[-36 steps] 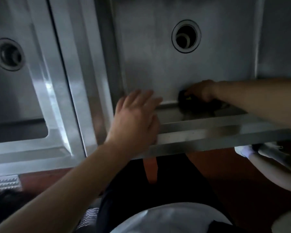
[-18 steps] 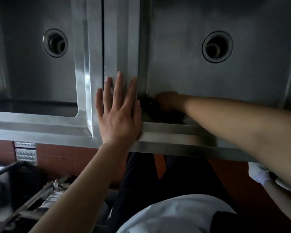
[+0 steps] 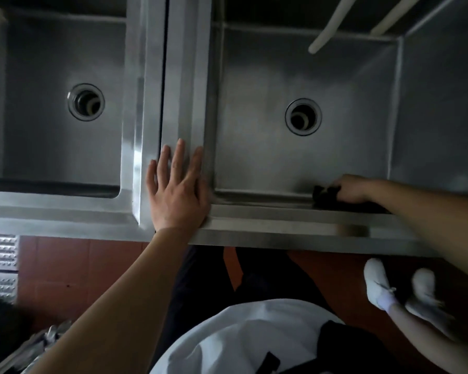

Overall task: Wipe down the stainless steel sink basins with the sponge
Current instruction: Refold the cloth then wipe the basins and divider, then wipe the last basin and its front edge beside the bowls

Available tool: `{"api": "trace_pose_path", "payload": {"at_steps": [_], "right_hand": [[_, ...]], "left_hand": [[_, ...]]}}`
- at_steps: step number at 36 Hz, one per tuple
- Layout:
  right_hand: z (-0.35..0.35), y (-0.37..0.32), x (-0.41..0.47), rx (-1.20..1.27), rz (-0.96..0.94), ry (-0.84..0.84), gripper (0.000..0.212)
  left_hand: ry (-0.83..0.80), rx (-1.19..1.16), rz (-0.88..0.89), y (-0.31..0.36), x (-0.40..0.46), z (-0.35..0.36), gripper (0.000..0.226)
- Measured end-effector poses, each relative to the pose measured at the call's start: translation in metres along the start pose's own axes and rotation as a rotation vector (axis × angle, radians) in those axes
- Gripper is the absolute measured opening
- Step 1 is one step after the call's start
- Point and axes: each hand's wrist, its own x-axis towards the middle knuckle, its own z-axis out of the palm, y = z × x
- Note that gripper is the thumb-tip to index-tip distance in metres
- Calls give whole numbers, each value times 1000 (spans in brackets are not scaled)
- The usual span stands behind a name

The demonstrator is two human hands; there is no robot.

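Observation:
Two stainless steel basins lie side by side, the left basin [image 3: 38,147] and the right basin [image 3: 254,147], each with a round drain. My right hand [image 3: 351,188] reaches down inside the right basin and is closed over a dark sponge [image 3: 323,195], pressing it where the floor meets the near wall. My left hand [image 3: 177,190] rests flat with fingers spread on the steel divider [image 3: 173,76] between the basins, holding nothing. Most of the sponge is hidden under my hand and the front rim.
Two pale pipes [image 3: 330,25] hang over the back of the right basin. The front rim [image 3: 281,225] runs across below my hands. Below it are red floor tiles [image 3: 73,265], a metal grate [image 3: 0,260] at left, and another person's white shoes [image 3: 378,284] at right.
My right hand has slid the sponge from the near left corner of the right basin rightward along the near wall. My left hand stays on the divider. The view has shifted.

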Motion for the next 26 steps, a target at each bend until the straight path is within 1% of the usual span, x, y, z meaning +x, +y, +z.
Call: {"api": "trace_pose_path", "payload": {"at_steps": [3,5,8,11,15,16,18,20,23,25,26], "right_hand": [[1,-8,-27,104,-37,89,12],[1,-29,-40,181,-89,124,24],[2,-80,-64,212,-202,161,28],[9,-139,-82,245,-309,203,25],[22,-190,-101,298,-367,312,11],[26,-195,-107,308,-367,334,14],[31,-193,-117,344,-340,383,36],[35,-183,-131,400,-329,436,49],[36,-163,-160,505,-334,502,51],[37,-147,-183,667,-332,584,46],[37,-139,-194,774,-336,630,43]], "left_hand": [[-13,6,12,0,-2,0,57],[-16,3,1,-1,-2,1,57],[-42,-2,6,-1,-2,-2,57],[-73,-31,15,-1,-3,-6,59],[-45,-182,53,-4,0,-12,61],[-42,-211,74,-6,-1,-13,60],[-52,-247,117,-11,-3,-16,59],[-94,-288,140,-15,-2,-21,65],[-255,-351,169,-23,2,-32,63],[-378,-416,197,-30,8,-46,67],[-427,-495,205,-33,10,-57,72]]}}
